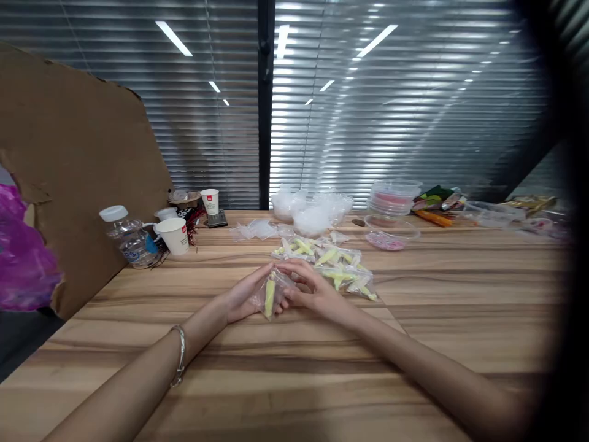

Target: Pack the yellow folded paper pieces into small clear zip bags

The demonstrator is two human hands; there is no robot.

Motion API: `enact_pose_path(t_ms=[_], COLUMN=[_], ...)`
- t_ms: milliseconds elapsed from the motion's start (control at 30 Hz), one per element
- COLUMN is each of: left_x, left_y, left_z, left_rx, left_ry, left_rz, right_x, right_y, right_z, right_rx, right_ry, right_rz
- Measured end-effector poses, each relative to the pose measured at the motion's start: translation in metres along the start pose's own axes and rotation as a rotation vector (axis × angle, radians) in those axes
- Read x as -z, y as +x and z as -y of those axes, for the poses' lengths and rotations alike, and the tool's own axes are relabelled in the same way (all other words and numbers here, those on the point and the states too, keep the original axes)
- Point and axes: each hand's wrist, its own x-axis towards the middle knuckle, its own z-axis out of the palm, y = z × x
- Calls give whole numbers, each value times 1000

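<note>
Between my hands, just above the wooden table (221, 362), is a small clear plastic bag (270, 294) with a yellow-green strip inside. My left hand (246, 294) holds the bag from its left side and from beneath. The fingers of my right hand (308, 288) are closed on the bag's right side and upper edge. Right behind my right hand lies a pile of similar bags (340, 273), holding yellow-green and pale pieces. What exactly the pieces are is too small to make out.
Clear plastic bags (313, 215) are heaped near the blinds. Stacked clear round tubs (391, 199) stand at the back right, an open tub (391, 233) before them. On the left are a plastic bottle (133, 239), paper cups (173, 236) and a tall cardboard sheet (83, 141).
</note>
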Motion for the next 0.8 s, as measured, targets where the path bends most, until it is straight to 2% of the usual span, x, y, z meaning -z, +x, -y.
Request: enact_pose_path(t_ms=[233,367,433,533,600,667,700,800], left_x=[-1,-4,-7,-16,-30,-52,-65,-102], left_y=[-1,-2,1,5,1,-13,-23,-62], left_z=[0,4,6,3,-5,-14,-17,-20], left_rx=[11,22,-36,-280,-400,-431,-459,-568], left_ry=[0,69,111,205,241,211,199,279], left_rz=[8,-6,-67,-315,-503,-660,-689,-621], right_x=[-9,-11,-12,-13,-14,-13,-13,-13], right_y=[-2,-3,-3,0,1,2,2,2], right_z=[-12,-15,-16,-20,-22,-23,-23,-22], right_rx=[58,55,30,-24,-105,-203,-241,-283], right_ry=[-41,32,113,274,376,454,486,564], right_rz=[-23,-45,-71,-154,-246,-317,-330,-337])
